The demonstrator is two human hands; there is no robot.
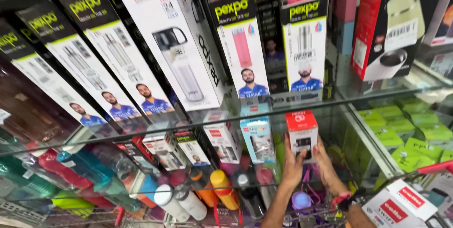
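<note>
- Red-topped white box [302, 133] stands on the lower glass shelf [377, 152], beside a light-blue box [257, 138].
- Left hand [292, 164] and right hand [325, 162] clasp its sides.
- Tall black-and-white bottle boxes [240, 44] line the shelf above.

Left hand [292, 164] and right hand [325, 164] clasped on either side of a small red-and-white box [302, 133], held upright under a glass shelf [198, 115]. Tall bottle boxes [240, 44] ranked leaning on that shelf; a light-blue box [257, 138] just left of the held one. Loose coloured bottles [222, 188] lying lower left, green packets [396, 124] stacked at right.
</note>
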